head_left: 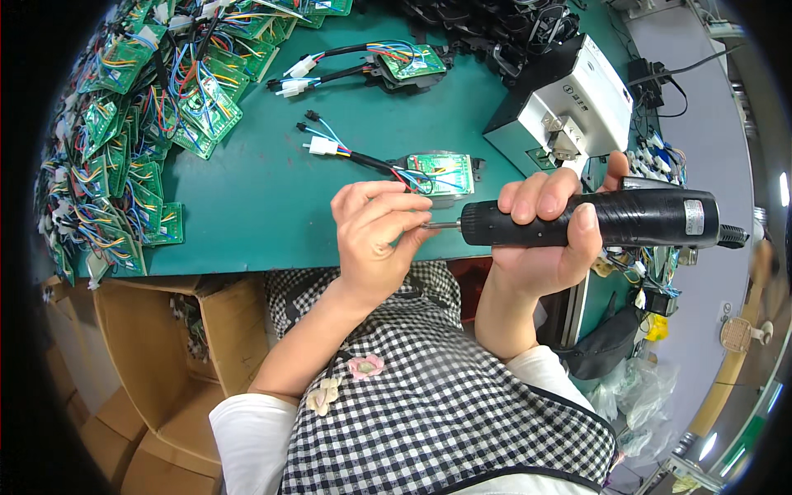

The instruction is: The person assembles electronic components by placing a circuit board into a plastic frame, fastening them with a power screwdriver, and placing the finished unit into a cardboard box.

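Observation:
My right hand is wrapped round a black electric screwdriver, held level above the bench front with its bit pointing left. At the end of the thin metal bit, the fingers of my left hand are pinched together. Whatever they hold there is too small to make out. Just beyond my hands lies a green circuit board on a dark part. Its wire bundle with a white connector stretches away to the left.
Many wired green boards are heaped at the left. A second wired board lies farther back. At the back right stands a silver and black box, with dark plastic parts behind it. An open carton sits below the bench's left.

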`<action>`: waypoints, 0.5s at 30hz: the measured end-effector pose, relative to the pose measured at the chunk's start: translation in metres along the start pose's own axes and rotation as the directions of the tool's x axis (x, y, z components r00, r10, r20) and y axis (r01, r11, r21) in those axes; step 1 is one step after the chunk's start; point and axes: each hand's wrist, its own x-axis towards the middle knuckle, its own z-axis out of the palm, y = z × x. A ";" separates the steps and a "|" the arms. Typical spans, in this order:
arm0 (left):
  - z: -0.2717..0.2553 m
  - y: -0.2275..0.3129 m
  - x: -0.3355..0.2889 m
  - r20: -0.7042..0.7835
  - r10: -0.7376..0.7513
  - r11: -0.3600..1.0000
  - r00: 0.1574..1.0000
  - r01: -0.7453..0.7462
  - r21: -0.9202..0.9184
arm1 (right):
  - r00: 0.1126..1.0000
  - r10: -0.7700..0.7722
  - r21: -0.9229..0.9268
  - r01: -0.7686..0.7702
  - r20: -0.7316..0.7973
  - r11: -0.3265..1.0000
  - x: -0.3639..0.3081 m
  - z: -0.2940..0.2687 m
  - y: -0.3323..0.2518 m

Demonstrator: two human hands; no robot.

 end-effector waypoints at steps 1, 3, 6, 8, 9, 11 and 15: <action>-0.001 0.001 0.001 -0.007 0.064 0.995 0.998 -0.063 0.081 | 1.000 0.000 -0.007 0.000 0.005 1.000 -0.001 0.001 0.000; -0.004 0.005 0.004 0.012 0.079 0.988 0.997 -0.080 0.129 | 1.000 0.001 -0.014 0.000 0.010 1.000 -0.004 0.003 -0.001; -0.009 0.006 0.008 0.078 0.041 0.992 0.996 -0.050 0.120 | 1.000 -0.022 -0.033 0.023 0.013 0.999 -0.005 0.002 -0.001; -0.009 0.005 0.009 0.126 -0.011 0.998 0.992 0.003 0.065 | 1.000 -0.025 -0.024 0.025 0.011 0.999 -0.004 0.001 0.000; -0.009 0.004 0.007 0.135 -0.042 0.999 0.990 0.037 0.039 | 1.000 -0.023 -0.025 0.024 0.011 0.999 -0.003 0.001 0.000; -0.009 0.003 0.007 0.146 -0.074 0.997 0.986 0.073 0.013 | 1.000 -0.002 -0.017 0.003 0.014 1.000 -0.002 0.000 0.000; -0.009 0.003 0.009 0.199 -0.120 0.993 0.973 0.122 0.005 | 1.000 -0.002 -0.034 0.003 0.016 0.999 -0.007 0.003 0.002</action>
